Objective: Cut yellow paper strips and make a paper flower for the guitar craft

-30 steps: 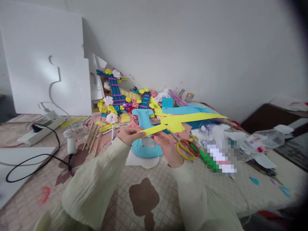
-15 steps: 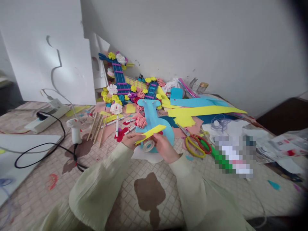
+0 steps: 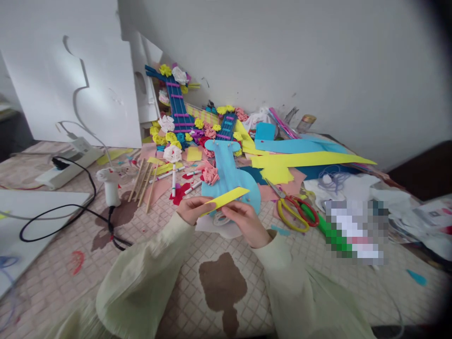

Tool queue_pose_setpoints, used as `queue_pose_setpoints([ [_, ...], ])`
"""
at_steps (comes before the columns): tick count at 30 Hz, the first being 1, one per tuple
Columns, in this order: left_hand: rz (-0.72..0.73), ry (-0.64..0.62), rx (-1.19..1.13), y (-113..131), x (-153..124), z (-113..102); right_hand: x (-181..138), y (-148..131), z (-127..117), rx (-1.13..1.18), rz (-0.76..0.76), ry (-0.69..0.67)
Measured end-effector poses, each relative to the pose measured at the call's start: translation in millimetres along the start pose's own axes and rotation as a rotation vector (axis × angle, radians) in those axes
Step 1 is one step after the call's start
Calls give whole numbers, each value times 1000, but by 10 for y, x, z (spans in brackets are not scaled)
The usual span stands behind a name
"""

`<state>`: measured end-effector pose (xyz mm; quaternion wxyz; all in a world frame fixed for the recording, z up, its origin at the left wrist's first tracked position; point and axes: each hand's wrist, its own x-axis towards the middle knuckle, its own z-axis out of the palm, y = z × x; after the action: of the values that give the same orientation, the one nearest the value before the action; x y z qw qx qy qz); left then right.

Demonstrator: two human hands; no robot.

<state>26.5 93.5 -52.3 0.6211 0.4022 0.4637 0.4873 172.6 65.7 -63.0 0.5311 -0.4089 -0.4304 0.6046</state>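
Observation:
A folded-looking yellow paper strip [image 3: 231, 197] slants upward to the right between my hands. My left hand [image 3: 192, 209] pinches its left end between thumb and fingers. Fingers closed, my right hand [image 3: 246, 223] grips the strip's lower edge near the middle. Beneath them lies a light blue guitar-shaped cutout [image 3: 228, 165], its round lower body partly covered by the strip and hands. A white ring-shaped roll [image 3: 221, 219] shows below the strip, partly hidden by my right fingers. One pink crepe-paper flower [image 3: 211, 175] rests by the cutout's left side.
Red-and-yellow-handled scissors [image 3: 294, 214] lie to the right. At left stand a white glue gun [image 3: 110, 188] with a black cable and a power strip [image 3: 70, 165]. Wooden sticks [image 3: 143, 186] and markers [image 3: 173, 181] lie left of the cutout. Decorated blue guitars [image 3: 178, 106] lean behind.
My right hand has shifted lower along the strip and now covers more of the white roll. The strip is still held in both hands. The view has shifted slightly.

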Motion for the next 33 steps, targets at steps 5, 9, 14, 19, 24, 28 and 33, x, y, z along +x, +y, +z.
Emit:
queue_pose_setpoints([
  [5, 50, 31, 30, -13, -34, 20, -26, 8, 1, -80, -65, 43],
  [9, 99, 75, 51, -33, -47, 26, -46, -6, 19, -122, -100, 64],
  [14, 139, 113, 57, -51, -53, 23, -59, -26, 37, -172, -141, 80],
  [19, 120, 93, 41, -80, -69, 56, -59, -26, 46, -162, -123, 110],
  [24, 110, 89, 35, -81, -81, 79, -52, -18, 51, -135, -93, 148],
  [28, 104, 91, 41, -66, -93, 93, -43, -12, 44, -136, -99, 173],
  [33, 99, 102, 52, -58, -110, 105, -45, -10, 41, -151, -102, 178],
])
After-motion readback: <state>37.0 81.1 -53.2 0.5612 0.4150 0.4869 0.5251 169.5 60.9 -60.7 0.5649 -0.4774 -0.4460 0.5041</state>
